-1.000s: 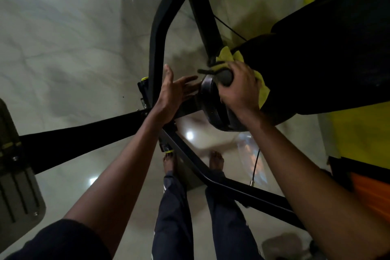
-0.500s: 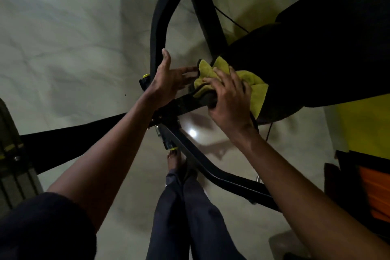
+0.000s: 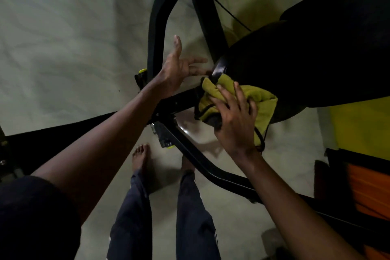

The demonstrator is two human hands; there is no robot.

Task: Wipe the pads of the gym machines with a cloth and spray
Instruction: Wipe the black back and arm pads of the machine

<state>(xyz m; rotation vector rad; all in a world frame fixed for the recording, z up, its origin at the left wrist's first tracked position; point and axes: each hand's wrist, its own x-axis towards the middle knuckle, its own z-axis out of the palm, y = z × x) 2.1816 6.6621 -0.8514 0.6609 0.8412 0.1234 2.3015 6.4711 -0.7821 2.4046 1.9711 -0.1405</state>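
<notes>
Two hands are working the black vinyl machine pad (image 3: 295, 65)'s near-left end: the spread-fingered right hand (image 3: 234, 120) is pressing a crumpled yellow-green cloth (image 3: 263, 101) on it to wipe, while the open, empty left hand (image 3: 175, 72) is steadying alongside.

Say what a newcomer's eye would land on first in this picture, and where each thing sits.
The yellow-green cloth stands out at centre right, pressed by the right hand against the end of a big black pad. Just left of it the left hand is spread open beside the machine's black frame. Bare feet show on the pale floor below.
</notes>
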